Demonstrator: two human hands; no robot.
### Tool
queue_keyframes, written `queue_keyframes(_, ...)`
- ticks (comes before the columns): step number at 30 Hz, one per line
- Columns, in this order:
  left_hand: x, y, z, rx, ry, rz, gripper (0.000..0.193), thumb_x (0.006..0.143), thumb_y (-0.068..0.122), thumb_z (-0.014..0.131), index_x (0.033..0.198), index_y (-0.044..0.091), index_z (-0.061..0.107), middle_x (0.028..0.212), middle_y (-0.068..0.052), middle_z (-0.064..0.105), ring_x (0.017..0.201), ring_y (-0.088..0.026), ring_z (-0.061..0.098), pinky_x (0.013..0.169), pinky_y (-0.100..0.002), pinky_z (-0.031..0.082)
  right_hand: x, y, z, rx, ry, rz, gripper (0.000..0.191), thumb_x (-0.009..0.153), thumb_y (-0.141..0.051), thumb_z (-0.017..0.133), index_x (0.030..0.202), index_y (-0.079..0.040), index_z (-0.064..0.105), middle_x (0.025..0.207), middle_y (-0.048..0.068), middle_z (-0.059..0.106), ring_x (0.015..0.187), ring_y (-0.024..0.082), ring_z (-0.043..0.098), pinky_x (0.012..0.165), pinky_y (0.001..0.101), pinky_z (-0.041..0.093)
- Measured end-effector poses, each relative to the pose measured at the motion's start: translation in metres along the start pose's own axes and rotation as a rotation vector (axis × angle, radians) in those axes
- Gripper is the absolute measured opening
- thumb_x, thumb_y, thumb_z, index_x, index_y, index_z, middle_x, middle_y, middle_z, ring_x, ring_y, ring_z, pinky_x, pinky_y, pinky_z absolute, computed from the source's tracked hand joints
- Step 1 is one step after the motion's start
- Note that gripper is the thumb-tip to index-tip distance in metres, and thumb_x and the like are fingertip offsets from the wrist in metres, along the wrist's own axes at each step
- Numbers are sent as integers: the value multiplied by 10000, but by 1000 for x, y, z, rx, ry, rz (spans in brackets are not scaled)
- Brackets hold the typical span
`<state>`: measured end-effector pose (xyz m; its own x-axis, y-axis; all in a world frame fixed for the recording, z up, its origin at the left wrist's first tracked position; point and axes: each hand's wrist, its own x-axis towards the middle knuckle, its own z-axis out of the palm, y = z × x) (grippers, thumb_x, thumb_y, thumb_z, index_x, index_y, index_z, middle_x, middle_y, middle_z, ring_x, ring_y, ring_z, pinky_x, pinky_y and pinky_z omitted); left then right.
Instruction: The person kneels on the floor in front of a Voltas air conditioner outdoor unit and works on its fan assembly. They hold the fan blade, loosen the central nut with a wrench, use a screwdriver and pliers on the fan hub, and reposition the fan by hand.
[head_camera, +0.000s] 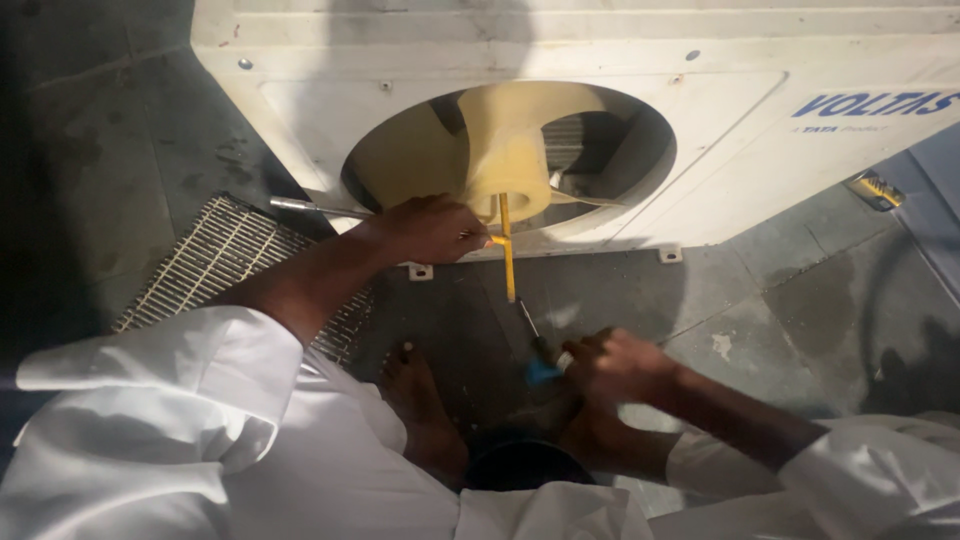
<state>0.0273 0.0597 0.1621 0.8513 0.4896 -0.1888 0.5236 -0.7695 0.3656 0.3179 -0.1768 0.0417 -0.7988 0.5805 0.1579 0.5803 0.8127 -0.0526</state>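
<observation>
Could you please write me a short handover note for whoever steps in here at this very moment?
Left hand: closed on the yellow T-shaped tool, whose tip sits at the hub of the cream fan blade inside the round opening of the white outdoor unit.
Right hand: closed on a screwdriver with a blue handle, its tip pointing toward the yellow tool.
Done: the fan's front grille is off the opening and lies on the floor to the left.
Left: the fan blade is still on its shaft.
</observation>
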Motion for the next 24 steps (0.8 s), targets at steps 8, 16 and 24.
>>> queue_keyframes(8, -1, -12, 17, 85, -3, -6, 327, 942, 372, 593, 949, 115, 794, 933, -146, 752, 910, -380, 716, 864, -520, 550, 37, 52, -39, 321, -581, 954, 415, 1053, -456, 504, 1183, -89, 647, 858, 149, 755, 722, 321, 754, 634, 415, 601)
queue_keyframes(16, 2, -2, 17, 0, -85, 17, 351, 953, 427, 605, 992, 139, 802, 902, -179, 745, 878, -388, 716, 851, -526, 535, 20, 44, -42, -19, -194, 297, 424, 846, -288, 661, 1211, -86, 586, 1077, 162, 721, 726, 358, 739, 563, 479, 585)
queue_keyframes(24, 1, -4, 9, -38, 6, -40, 339, 950, 411, 617, 1062, 146, 798, 941, -154, 757, 909, -379, 727, 859, -516, 548, 23, 22, -43, 135, -129, 280, 375, 886, -308, 687, 1160, -70, 591, 996, 163, 724, 758, 376, 729, 577, 493, 571)
